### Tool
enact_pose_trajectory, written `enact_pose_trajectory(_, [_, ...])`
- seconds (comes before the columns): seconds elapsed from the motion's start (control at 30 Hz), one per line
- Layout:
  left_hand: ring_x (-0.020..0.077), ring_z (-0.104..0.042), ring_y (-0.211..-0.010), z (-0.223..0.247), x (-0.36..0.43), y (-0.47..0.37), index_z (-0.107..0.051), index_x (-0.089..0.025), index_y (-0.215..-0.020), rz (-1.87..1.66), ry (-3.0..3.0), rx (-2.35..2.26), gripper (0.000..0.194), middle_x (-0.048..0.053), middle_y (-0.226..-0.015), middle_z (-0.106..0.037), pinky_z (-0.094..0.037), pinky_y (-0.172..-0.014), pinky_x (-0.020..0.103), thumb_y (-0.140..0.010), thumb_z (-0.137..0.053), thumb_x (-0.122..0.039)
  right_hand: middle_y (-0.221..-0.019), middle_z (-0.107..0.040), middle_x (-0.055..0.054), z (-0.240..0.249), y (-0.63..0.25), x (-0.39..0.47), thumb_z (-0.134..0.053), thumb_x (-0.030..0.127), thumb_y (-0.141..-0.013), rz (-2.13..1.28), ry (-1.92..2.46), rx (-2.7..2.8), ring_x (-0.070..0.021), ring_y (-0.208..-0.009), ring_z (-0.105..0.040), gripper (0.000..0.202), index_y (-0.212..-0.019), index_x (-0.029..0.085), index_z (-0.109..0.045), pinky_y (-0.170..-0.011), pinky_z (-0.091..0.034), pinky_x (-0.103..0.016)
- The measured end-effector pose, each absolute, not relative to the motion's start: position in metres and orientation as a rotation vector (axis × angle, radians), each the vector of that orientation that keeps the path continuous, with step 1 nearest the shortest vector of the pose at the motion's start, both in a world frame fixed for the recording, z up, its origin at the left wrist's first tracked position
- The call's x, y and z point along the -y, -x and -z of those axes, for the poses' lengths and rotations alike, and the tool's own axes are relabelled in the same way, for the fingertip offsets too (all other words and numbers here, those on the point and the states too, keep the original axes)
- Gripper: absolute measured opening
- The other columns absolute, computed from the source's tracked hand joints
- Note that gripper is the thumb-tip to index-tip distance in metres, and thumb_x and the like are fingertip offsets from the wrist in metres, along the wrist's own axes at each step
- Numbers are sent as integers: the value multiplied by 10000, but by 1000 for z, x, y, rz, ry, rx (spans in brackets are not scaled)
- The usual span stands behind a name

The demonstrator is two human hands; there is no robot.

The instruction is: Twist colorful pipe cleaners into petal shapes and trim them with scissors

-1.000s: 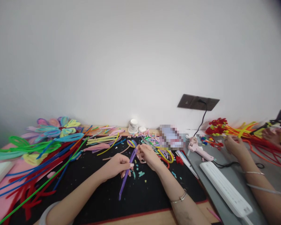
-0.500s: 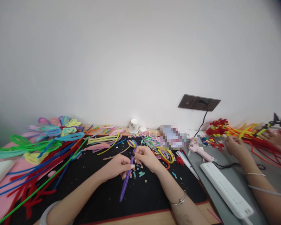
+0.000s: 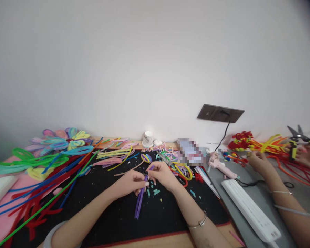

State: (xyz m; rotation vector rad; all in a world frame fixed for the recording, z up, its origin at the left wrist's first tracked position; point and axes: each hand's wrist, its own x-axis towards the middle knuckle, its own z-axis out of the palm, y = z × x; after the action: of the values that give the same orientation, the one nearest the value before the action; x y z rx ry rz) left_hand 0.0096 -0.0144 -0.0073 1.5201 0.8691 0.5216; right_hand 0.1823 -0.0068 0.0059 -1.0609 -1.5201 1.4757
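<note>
Purple pipe cleaners (image 3: pixel 139 203) are pinched between both my hands above the black mat (image 3: pixel 113 213). My left hand (image 3: pixel 130 182) grips them around the middle, and their lower ends hang toward me, slightly apart. At their upper end, my right hand (image 3: pixel 159 175) is closed on them with thumb and fingers. My fingers hide the part between the hands. Just beyond lie a yellow and purple loop (image 3: pixel 146 158) and a long beige pipe cleaner (image 3: pixel 129 170). Small teal scraps (image 3: pixel 156 191) are scattered on the mat beside my right hand.
Left lie bundled pipe cleaners (image 3: pixel 64 141) and long red and blue ones. A paper cup (image 3: pixel 147 138) stands by the wall. To the right are a pink glue gun (image 3: pixel 220 167), a white power strip (image 3: pixel 250 210), and a co-worker's hands (image 3: pixel 258 161), one with yellow-handled cutters (image 3: pixel 298 139).
The lower ends of the purple pipe cleaners have swung slightly right and spread apart. My hands stay nearly in place. The co-worker's cutters have shifted left.
</note>
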Motion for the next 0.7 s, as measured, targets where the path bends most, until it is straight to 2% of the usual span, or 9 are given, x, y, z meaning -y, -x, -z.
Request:
enact_pose_trajectory(0.13, [97, -494, -466, 5, 14, -9, -595, -128, -625, -505, -1525, -858, 274, -46, -496, -507, -438, -497, 206, -705, -620, -389, -475, -526, 50, -6, -185, 6, -623, 265, -698, -1439, 1066, 1551, -59, -356, -402, 129, -684, 143, -581, -368, -329, -179])
enact_pose_trajectory(0.3, [99, -511, -459, 1, 16, -9, -561, -134, -549, -464, -1525, -915, 338, -31, -472, -533, -441, -507, 203, -696, -619, -432, -472, -519, 53, -9, -187, 6, -645, 303, -692, -1416, 1075, 1532, -61, -357, -407, 170, -688, 144, -583, -369, -329, -182])
enact_pose_trajectory(0.53, [106, -533, -421, 1, 13, -11, -546, -138, -527, -623, -1449, -1005, 328, -7, -451, -577, -451, -486, 216, -676, -635, -417, -462, -530, 54, -16, -181, 12, -692, 312, -657, -1413, 1051, 1474, -52, -333, -397, 196, -677, 153, -579, -337, -304, -171])
enact_pose_trajectory(0.6, [117, -555, -433, 1, 12, -10, -574, -135, -560, -682, -1406, -1053, 293, -3, -457, -590, -467, -492, 227, -671, -635, -399, -486, -577, 34, -17, -179, 13, -703, 336, -647, -1464, 1009, 1440, -63, -337, -443, 230, -671, 148, -572, -349, -347, -180])
enact_pose_trajectory(0.7, [125, -581, -470, 0, 9, -8, -639, -122, -644, -793, -1353, -1117, 248, 8, -495, -618, -488, -517, 234, -682, -618, -366, -573, -643, -12, -16, -176, 15, -722, 351, -634, -1551, 922, 1393, -113, -446, -580, 263, -712, 129, -603, -471, -476, -233])
